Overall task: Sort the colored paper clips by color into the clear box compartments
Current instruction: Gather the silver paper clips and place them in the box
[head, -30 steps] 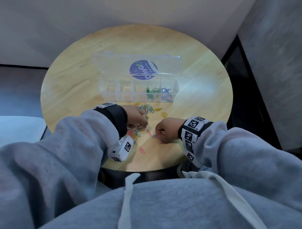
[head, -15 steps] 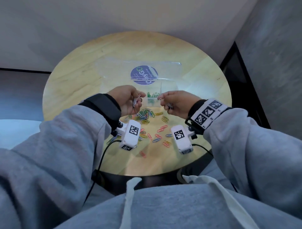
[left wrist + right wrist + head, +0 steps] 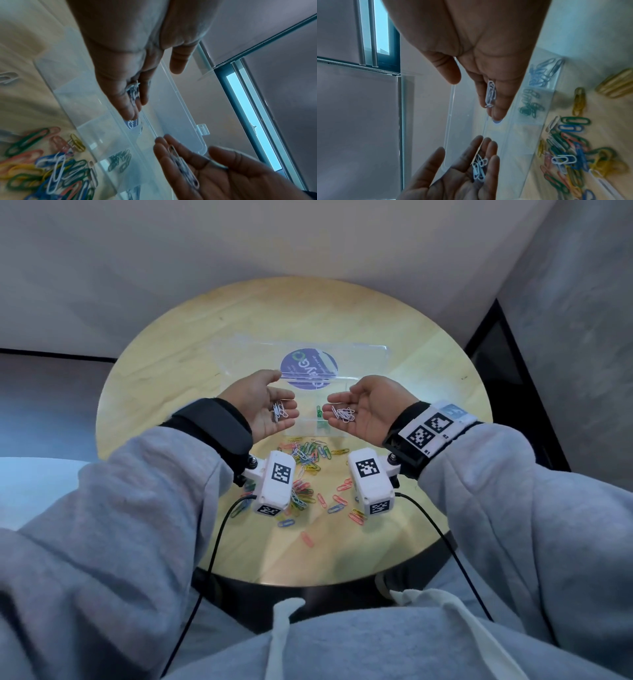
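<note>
Both hands [image 3: 310, 409] raised palms-up, white clips [image 3: 343, 413] cupped, above box [image 3: 368, 354]

Beyond the left hand [image 3: 265, 405], the clear box lid's round purple sticker [image 3: 308, 368] shows partial letters "yG"; wristband [image 3: 435, 428] near the right hand [image 3: 364, 409] reads "R1", "R2".

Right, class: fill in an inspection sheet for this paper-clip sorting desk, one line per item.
Surface: round wooden table.
Job's things: clear box open; green clips and blue clips in neighbouring compartments; white clips on both palms.
Clutter: mixed loose clips near the table's front.
Grippers: left hand and right hand palm-up, fingers relaxed, over the box.
Cables: black cables from both wrist cameras.
Surroundings: grey walls, window.
</note>
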Tool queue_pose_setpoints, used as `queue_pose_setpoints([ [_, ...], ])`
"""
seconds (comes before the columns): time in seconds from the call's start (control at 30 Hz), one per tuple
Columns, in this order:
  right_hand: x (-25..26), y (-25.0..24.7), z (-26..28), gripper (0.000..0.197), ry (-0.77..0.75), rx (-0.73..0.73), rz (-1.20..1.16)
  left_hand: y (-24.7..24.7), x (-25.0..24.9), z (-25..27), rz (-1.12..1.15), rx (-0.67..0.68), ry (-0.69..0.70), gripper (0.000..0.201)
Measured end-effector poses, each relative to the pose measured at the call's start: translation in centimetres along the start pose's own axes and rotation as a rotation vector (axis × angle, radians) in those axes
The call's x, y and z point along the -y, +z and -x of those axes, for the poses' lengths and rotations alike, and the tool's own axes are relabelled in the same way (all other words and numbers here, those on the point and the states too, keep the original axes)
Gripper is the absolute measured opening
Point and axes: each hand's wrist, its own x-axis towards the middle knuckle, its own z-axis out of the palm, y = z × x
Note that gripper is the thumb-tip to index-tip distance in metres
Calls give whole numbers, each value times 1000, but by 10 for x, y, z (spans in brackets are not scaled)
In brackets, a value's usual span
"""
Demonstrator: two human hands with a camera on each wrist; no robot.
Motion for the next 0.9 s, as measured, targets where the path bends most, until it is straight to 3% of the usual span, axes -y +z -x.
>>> queue_pose_setpoints([
  [0.3,10,36,-31,26,-16,-12,104,4,-16,-27,-5,-43,20,38],
  [0.53,5,39,-44,20,-42,-67,204,8,-16,-31,-46,15,39,59],
  [0.63,7,31,-38,23,-93,-75,286,8,-15,-25,-122,-5,75,35],
  [0.7,10,27,-29,24,-138,-99,393,13,-13,-16,-261,-6,116,19],
  [0.8,10,15,-10,23,-195,-77,611,24,-3,-3,-649,75,188,3],
  [0.9,0,-4,8,23,-247,-58,811,36,15,6,-1123,165,284,10],
])
